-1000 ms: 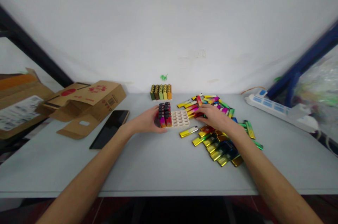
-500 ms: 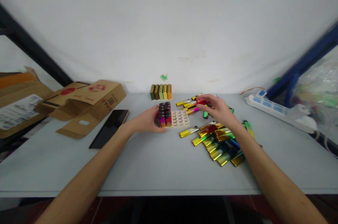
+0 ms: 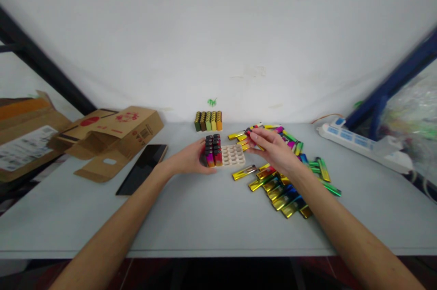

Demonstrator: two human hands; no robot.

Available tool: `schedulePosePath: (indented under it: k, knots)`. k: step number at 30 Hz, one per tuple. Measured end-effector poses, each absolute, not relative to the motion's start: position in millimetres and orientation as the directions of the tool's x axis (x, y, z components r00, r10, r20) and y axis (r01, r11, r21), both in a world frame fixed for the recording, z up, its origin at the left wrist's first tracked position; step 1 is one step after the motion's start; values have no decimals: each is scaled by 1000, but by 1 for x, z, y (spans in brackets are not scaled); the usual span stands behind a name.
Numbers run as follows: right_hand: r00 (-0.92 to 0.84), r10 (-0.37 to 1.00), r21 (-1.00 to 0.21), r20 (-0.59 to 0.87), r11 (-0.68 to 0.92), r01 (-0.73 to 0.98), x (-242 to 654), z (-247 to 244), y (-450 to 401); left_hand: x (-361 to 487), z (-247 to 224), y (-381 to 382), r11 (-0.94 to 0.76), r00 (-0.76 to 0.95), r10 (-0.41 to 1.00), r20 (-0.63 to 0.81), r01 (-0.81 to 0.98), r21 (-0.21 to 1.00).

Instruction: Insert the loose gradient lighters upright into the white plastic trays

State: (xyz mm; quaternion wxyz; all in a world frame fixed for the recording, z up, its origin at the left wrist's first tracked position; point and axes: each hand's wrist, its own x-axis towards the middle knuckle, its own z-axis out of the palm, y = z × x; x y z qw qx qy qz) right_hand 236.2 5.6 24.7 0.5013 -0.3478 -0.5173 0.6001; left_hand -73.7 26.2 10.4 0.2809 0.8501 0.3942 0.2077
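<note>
Upright lighters (image 3: 213, 150) with black tops and pink-to-red bodies fill the left part of a cream tray (image 3: 234, 155) with round-edged slots. My left hand (image 3: 190, 158) is curled round the tray's left end, thumb in front and fingers partly hidden behind the lighters. Just above and right of the tray, my right hand (image 3: 273, 145) pinches a lighter (image 3: 248, 131); its dark top shows, while the fingers cover most of its body. Below and behind that hand lies a loose pile of shiny yellow, green, blue and red lighters (image 3: 280, 198).
A block of upright lighters (image 3: 208, 121) with gold tops stands near the wall. To the left lie a black phone (image 3: 142, 169) and an opened cardboard box (image 3: 126, 128). A white power strip (image 3: 363, 145) runs along the right side of the table.
My right hand has drawn left and slightly down from the pile toward the tray, now with a lighter upright between its fingertips. My left hand stays at the tray.
</note>
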Motion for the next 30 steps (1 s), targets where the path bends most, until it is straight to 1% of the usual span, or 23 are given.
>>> schedulePosePath:
  k: [5,7,10,15,18,21,25,30]
  knots:
    - [-341,914,-966,218,151,-212,231,23,-1,-74,9,27,-531,598,789,139,550,645]
    - [-373,900,-965,226,155,-211,229,23,-4,-73,9,27,-531,596,791,140,552,643]
    - [-409,894,-968,183,92,-233,225,24,-7,-73,10,27,-530,597,790,139,551,645]
    - [-371,920,-974,127,44,-222,217,22,-7,-74,8,27,-526,582,801,139,573,629]
    - [-396,914,-976,87,0,-216,214,19,-2,-74,8,26,-520,580,804,131,578,628]
    - [-416,909,-975,32,-64,-215,213,15,1,-74,9,26,-516,585,802,119,578,631]
    - [-395,916,-969,-69,-156,-193,211,13,2,-74,9,27,-516,578,807,119,594,617]
    - [-366,925,-964,-97,-179,-198,210,16,0,-74,7,28,-523,579,806,125,596,609]
